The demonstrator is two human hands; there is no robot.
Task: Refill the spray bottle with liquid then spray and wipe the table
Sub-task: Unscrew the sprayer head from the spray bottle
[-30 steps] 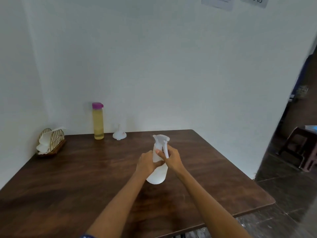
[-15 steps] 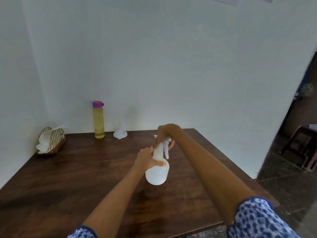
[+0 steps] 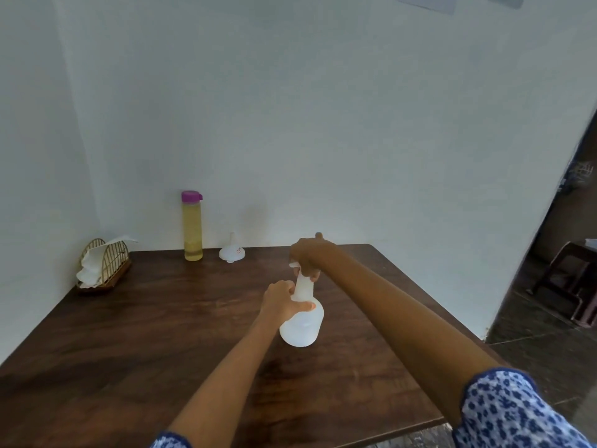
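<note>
A white translucent spray bottle point(image 3: 303, 324) stands on the dark wooden table point(image 3: 145, 344), near its middle. My left hand point(image 3: 280, 300) grips the bottle's neck from the left. My right hand point(image 3: 307, 257) is closed over the spray head on top, hiding most of it. At the back by the wall stands a tall clear bottle point(image 3: 192, 226) with yellow liquid and a purple cap. A small white funnel point(image 3: 231, 252) lies upside down just to its right.
A wire napkin holder point(image 3: 104, 267) with white tissues sits at the table's back left corner. White walls close off the back and left. The table's right and near edges drop to a dark floor, with a stool point(image 3: 573, 279) beyond on the right.
My right hand moved from the bottle's neck up onto the spray head and my forearm swung over the top. The left hand kept its hold on the neck.
</note>
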